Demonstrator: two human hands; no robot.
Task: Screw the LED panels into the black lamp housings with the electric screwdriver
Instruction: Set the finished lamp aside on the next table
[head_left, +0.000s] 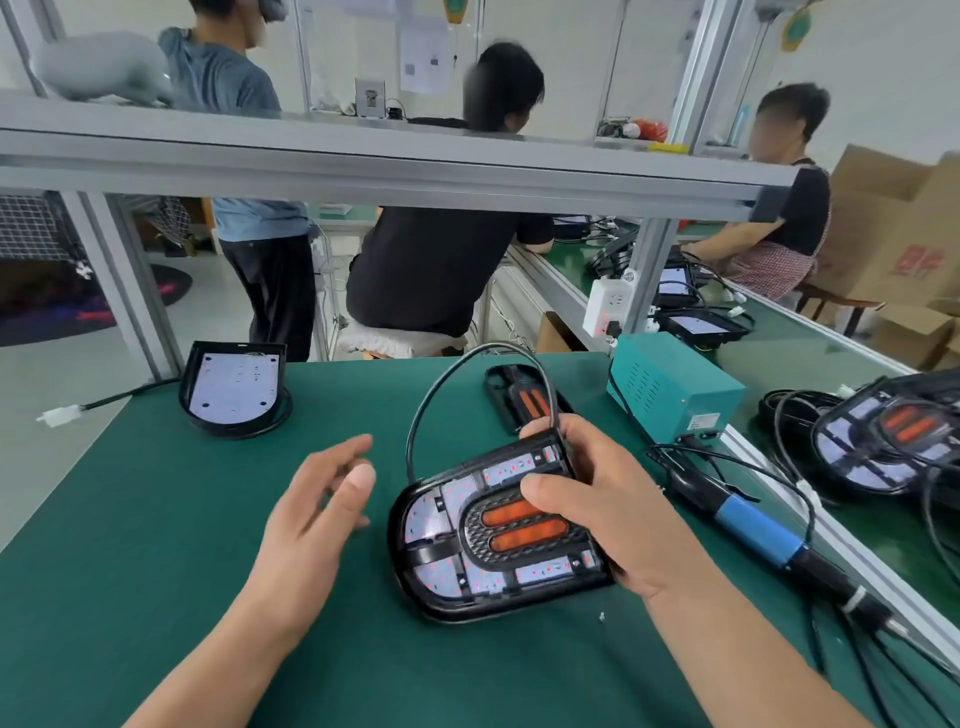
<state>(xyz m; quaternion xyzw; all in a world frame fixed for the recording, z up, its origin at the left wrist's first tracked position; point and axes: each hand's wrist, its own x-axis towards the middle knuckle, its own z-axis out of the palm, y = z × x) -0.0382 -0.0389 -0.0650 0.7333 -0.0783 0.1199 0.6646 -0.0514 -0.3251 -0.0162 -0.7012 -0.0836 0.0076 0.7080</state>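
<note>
Spreading beneath everything was the green bench top (156, 519). Near its middle we held the black lamp housing (452, 614), its LED panel (431, 519) facing up; we could not tell whether it rested fully on the bench. Behind the lamp housing to the right stood a teal power box (675, 395). Far behind it to the left lay a second housing (234, 384) with a bare white panel, and directly behind it a black cover (524, 400) with orange lenses. Our right hand (613, 509) gripped the lamp housing's right edge, fingers curled round the rim, thumb on the orange centre. Our left hand (311, 514) hovered just left of it, fingers apart, holding nothing. Right of the lamp housing the electric screwdriver (758, 525) lay flat, unheld. A tiny screw (602, 617) lay off its near right corner.
</note>
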